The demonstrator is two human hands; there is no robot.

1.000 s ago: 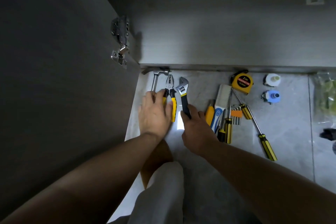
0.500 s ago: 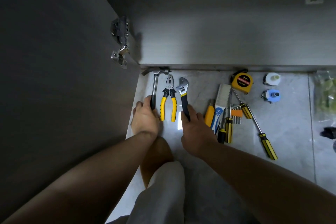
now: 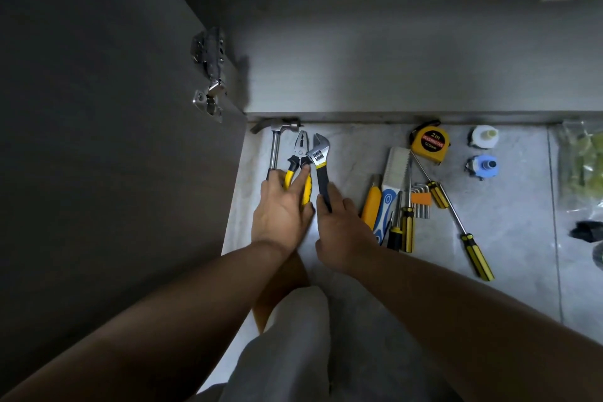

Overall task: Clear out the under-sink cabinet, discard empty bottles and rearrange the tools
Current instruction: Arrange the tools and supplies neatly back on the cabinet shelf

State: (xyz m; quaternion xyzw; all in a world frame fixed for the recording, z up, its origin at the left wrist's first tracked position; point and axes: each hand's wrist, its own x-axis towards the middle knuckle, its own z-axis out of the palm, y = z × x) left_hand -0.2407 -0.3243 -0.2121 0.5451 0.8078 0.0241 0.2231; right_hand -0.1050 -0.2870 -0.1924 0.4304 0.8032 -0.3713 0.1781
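You're crouching at the open cabinet with both hands down on the floor (image 3: pixel 375 153), lining up the heavy tools along its far edge by the kickboard. Your left hand (image 3: pixel 282 209) is lying across the yellow-handled pliers (image 3: pixel 298 157), fingers spread and pressing on the grips, not really wrapped round anything. The hammer (image 3: pixel 276 143) is sitting just beside it, head up against the far edge. Your right hand (image 3: pixel 339 225) is pinching the black handle of the adjustable wrench (image 3: pixel 321 160) between thumb and fingers, and its head is touching the pliers' nose.

All three are stiff steel, so nothing's bending on you. The hammer is going to feel top-heavy, I'd guess, so hold it close to the head. The pliers may flop open, so squeeze both grips together. The rubbery handles should be grippy; the bare metal less so.

Off toward the right edge, the tape measure (image 3: pixel 430 144), the screwdrivers (image 3: pixel 470 238), the hex keys (image 3: pixel 421 202) and two small bottles (image 3: pixel 483 150) are waiting their turn, well apart from your hands.
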